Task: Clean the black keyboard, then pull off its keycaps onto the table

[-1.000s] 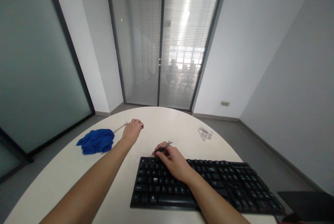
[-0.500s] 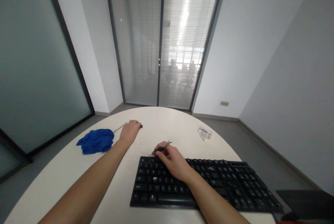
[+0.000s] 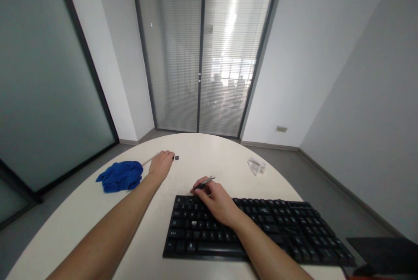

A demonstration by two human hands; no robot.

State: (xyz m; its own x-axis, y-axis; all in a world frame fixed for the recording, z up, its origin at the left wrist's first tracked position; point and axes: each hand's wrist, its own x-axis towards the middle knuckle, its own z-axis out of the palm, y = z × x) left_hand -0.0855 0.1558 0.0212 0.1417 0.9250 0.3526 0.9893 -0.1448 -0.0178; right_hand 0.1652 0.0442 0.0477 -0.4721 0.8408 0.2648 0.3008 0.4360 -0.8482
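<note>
Left hand [image 3: 161, 164], grip unclear, has shifted off a small black square [image 3: 176, 158]; right hand [image 3: 217, 201] holds a tool [image 3: 205, 183]

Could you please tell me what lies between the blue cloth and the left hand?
In the head view, a thin pale stick lies between the blue cloth and the left hand.

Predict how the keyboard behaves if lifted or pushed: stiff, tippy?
Likely stiff: the keyboard is one long slab with straight edges. Rolling seems unlikely, as it is low and lies flat on the table. Its right end appears to reach the table's edge, so a push that way might make it tip.
</note>
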